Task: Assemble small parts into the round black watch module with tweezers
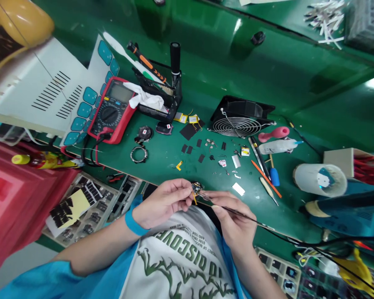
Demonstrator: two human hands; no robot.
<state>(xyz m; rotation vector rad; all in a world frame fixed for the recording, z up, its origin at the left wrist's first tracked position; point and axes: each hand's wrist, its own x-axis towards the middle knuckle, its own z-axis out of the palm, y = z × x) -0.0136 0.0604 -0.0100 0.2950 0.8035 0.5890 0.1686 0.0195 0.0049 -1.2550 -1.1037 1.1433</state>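
My left hand (171, 197), with a blue band round the wrist, pinches a small round circuit board (197, 187) at the table's front edge. An orange-yellow strip, seemingly a flex cable (194, 200), hangs below the board. Closed round slim dark tweezers (227, 209), my right hand (237, 222) brings their tips to the board. Whether the tips grip anything is too small to tell. Just beyond my hands lie a yellow flex piece (178, 165), several small black pads (201, 158) and a white rectangular piece (238, 189).
A red multimeter (110, 110) and black mesh holder (162, 110) stand at the left. A black fan (241, 118) sits at the back. To the right are a squeeze bottle (277, 146), an orange stick (266, 178) and a white cylinder (319, 180). Dark cables cross at lower right.
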